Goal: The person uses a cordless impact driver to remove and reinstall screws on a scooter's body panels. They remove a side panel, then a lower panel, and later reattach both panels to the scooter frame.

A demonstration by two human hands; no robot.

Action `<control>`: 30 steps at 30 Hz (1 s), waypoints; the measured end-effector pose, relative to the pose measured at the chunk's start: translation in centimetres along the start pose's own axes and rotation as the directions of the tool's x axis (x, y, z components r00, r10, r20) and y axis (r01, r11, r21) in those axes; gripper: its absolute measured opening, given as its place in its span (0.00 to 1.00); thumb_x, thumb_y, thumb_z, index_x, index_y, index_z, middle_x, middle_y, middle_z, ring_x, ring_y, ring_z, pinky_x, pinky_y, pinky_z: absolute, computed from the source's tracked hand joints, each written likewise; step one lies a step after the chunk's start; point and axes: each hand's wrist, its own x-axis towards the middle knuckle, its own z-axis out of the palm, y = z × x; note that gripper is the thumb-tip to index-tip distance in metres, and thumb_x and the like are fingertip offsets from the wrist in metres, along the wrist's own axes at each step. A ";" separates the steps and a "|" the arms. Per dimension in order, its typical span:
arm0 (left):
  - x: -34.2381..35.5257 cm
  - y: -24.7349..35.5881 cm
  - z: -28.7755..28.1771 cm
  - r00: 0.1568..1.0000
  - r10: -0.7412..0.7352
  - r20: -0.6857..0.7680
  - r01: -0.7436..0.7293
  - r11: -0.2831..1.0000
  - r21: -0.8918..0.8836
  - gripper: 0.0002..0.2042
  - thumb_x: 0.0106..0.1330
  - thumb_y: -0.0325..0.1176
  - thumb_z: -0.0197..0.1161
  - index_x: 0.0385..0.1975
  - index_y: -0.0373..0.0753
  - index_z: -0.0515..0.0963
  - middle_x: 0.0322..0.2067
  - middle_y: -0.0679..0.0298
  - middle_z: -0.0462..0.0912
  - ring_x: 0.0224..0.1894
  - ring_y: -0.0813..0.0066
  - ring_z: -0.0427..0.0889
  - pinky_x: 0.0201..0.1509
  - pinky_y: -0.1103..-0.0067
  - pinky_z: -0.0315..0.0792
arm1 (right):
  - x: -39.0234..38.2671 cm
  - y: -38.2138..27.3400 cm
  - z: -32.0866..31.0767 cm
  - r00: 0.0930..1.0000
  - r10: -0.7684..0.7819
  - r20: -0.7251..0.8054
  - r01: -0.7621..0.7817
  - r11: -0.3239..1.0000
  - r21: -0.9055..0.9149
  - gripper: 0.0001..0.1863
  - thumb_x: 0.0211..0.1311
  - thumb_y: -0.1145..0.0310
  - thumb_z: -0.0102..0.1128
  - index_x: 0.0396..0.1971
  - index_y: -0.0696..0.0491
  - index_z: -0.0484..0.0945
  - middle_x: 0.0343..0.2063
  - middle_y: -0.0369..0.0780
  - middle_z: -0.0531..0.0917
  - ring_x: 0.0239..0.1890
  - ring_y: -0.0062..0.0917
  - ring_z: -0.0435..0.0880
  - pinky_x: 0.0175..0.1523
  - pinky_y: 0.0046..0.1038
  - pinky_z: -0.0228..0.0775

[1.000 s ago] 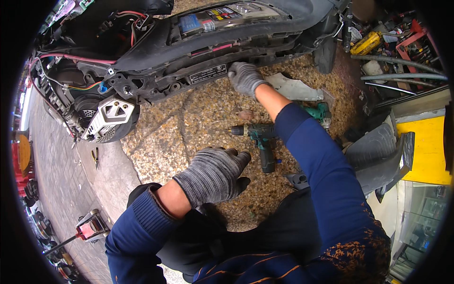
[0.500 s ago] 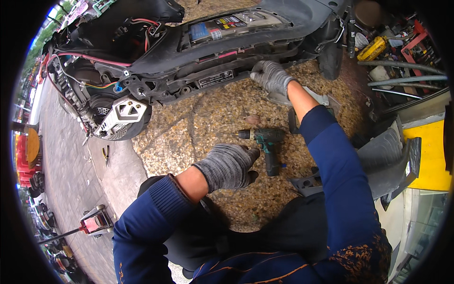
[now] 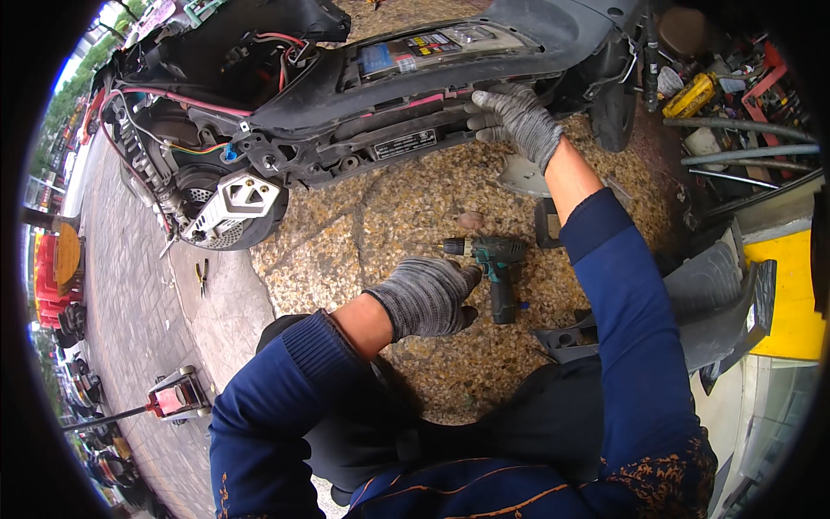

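Note:
My right hand (image 3: pixel 519 123), in a grey knit glove, reaches to the lower side of a scooter body (image 3: pixel 363 108) lying across the far side. Its fingers are spread and open, at or just over the dark side rail; I cannot tell whether they touch. Nearer me, my gloved left hand (image 3: pixel 425 298) hovers loosely bent, thumb and forefinger apart, with nothing visible between them. A green and black cordless drill (image 3: pixel 497 262) is just right of that hand, with a thin bit pointing left. The left fingertips overlap its edge in view; contact is unclear.
A wheel with a silver bracket (image 3: pixel 233 208) is at the left end. Pliers (image 3: pixel 201 277) and a red floor jack (image 3: pixel 177 398) rest on the paving. Dark plastic panels (image 3: pixel 713 294) stand at right, beneath a cluttered heap of tools (image 3: pixel 735 95).
My right hand has lifted slightly up and right along the scooter, and its fingers have spread from a curled pose. My left hand stays beside the drill. The whole view has shifted slightly.

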 end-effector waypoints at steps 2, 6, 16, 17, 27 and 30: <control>-0.1 0.0 0.0 1.000 0.012 -0.019 -0.012 1.000 -0.002 0.24 0.62 0.47 0.61 0.51 0.37 0.74 0.35 0.50 0.83 0.39 0.48 0.83 0.42 0.60 0.77 | 0.0 0.0 0.0 1.000 -0.013 0.007 0.013 1.000 0.003 0.14 0.65 0.65 0.63 0.46 0.56 0.77 0.36 0.42 0.85 0.30 0.27 0.86 0.28 0.27 0.83; -0.1 0.0 -0.3 1.000 -0.004 0.002 0.004 1.000 0.002 0.23 0.62 0.47 0.61 0.51 0.37 0.74 0.35 0.50 0.82 0.39 0.49 0.83 0.42 0.59 0.77 | 0.2 -0.1 -0.1 1.000 -0.016 0.004 0.016 1.000 -0.013 0.15 0.63 0.65 0.64 0.45 0.57 0.77 0.34 0.43 0.86 0.30 0.28 0.87 0.29 0.27 0.84; 0.3 -0.1 -0.5 0.999 -0.005 0.042 0.006 1.000 -0.010 0.24 0.63 0.46 0.61 0.52 0.37 0.74 0.36 0.50 0.82 0.39 0.49 0.83 0.42 0.60 0.77 | 0.3 0.0 0.0 1.000 -0.024 -0.012 0.024 1.000 0.001 0.13 0.65 0.66 0.62 0.44 0.58 0.77 0.34 0.40 0.85 0.27 0.26 0.85 0.27 0.26 0.82; 0.4 -0.1 -0.5 0.999 -0.002 0.042 0.003 1.000 -0.013 0.24 0.63 0.46 0.61 0.52 0.37 0.74 0.36 0.50 0.82 0.39 0.49 0.83 0.43 0.60 0.77 | 0.3 -0.1 0.1 1.000 -0.020 -0.011 0.020 1.000 -0.012 0.13 0.65 0.66 0.62 0.44 0.58 0.77 0.33 0.40 0.85 0.27 0.26 0.85 0.27 0.26 0.82; 0.8 0.0 -0.2 1.000 0.011 0.023 -0.011 1.000 -0.004 0.22 0.62 0.46 0.61 0.50 0.37 0.74 0.35 0.50 0.82 0.38 0.49 0.83 0.41 0.61 0.77 | 0.6 2.2 -0.4 0.999 -0.041 0.020 0.045 0.945 -0.323 0.12 0.64 0.66 0.62 0.41 0.59 0.80 0.28 0.39 0.84 0.24 0.22 0.83 0.26 0.24 0.76; 0.8 0.0 0.1 0.999 0.039 0.008 -0.039 0.999 -0.008 0.22 0.62 0.46 0.62 0.49 0.37 0.74 0.33 0.50 0.82 0.37 0.49 0.83 0.40 0.60 0.77 | 0.9 5.4 1.0 0.982 -0.091 0.165 0.172 0.787 -0.593 0.22 0.58 0.59 0.66 0.45 0.61 0.79 0.32 0.44 0.85 0.36 0.32 0.85 0.43 0.34 0.78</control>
